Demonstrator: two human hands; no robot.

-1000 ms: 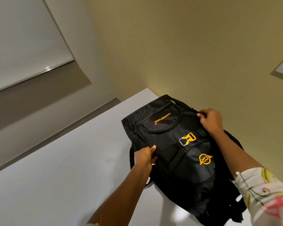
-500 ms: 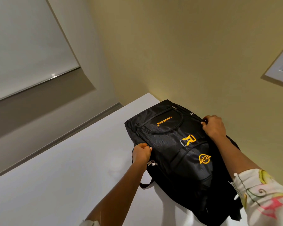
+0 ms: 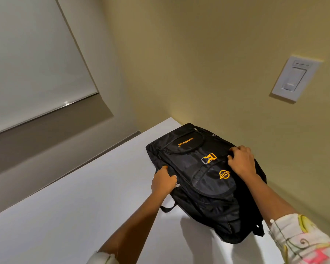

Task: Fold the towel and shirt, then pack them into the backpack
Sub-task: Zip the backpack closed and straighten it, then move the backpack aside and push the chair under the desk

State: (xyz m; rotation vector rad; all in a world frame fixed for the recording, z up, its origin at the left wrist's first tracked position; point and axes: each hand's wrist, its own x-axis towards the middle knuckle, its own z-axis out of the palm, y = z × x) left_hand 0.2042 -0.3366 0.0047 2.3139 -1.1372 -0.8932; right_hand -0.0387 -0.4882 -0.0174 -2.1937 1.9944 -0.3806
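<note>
Hands hold the black backpack [image 3: 204, 180], which lies flat on the white table [image 3: 65, 206]. The left hand [image 3: 163, 182] curls its fingers round the bag's left edge, by a silver zip pull [image 3: 177, 185]. The right hand [image 3: 241, 161] pinches the bag's right edge with bent fingers. To zip well, I think: hold the cloth tight and slide slowly. Towel and shirt are not in sight. Orange letters [image 3: 186, 141] on the bag's top pocket look like CREATORS.

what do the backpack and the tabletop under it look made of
Backpack: probably black woven synthetic, nylon or polyester, mostly matte; it sags and creases, with orange logos. Tabletop: smooth white, slightly glossy, showing soft shadows and highlights; laminate or painted board, cannot tell which.
</note>
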